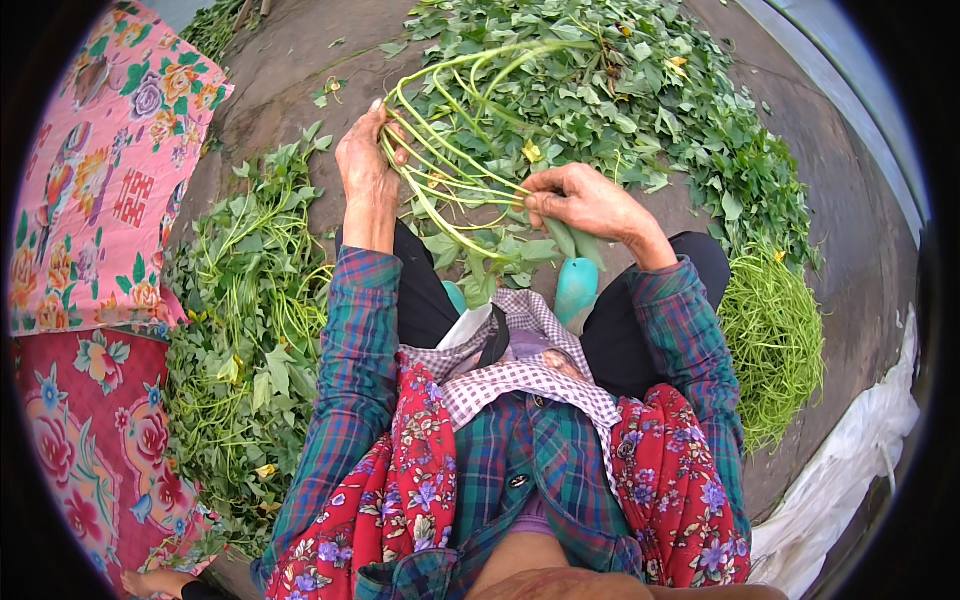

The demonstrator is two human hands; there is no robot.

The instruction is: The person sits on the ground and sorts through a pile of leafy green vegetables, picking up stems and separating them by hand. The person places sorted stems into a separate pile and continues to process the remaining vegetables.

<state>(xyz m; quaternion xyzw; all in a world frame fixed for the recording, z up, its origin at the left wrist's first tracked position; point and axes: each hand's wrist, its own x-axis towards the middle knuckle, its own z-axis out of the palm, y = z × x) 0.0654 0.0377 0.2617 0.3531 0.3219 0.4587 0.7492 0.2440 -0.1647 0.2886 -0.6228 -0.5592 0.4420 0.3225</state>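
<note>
My left hand (373,156) grips a bundle of long, pale green leaf stems (442,161), which look like sweet potato stems. They fan out to the right, some arching over the leaf pile ahead. My right hand (589,204) pinches the ends of several of these stems between thumb and fingers. Green leaves (574,238) hang beneath its palm, above a turquoise shoe (576,289). More loose leaves (480,262) droop between my knees, over the checked cloth (495,386) on my lap.
A broad heap of leaves (637,97) lies ahead on the concrete floor (300,75). Uncut leafy vines (247,360) are piled left, bare stems (772,345) right. Floral fabrics (105,187) cover the far left. White plastic sheeting (840,465) lies lower right. Another person's limb (154,583) shows lower left.
</note>
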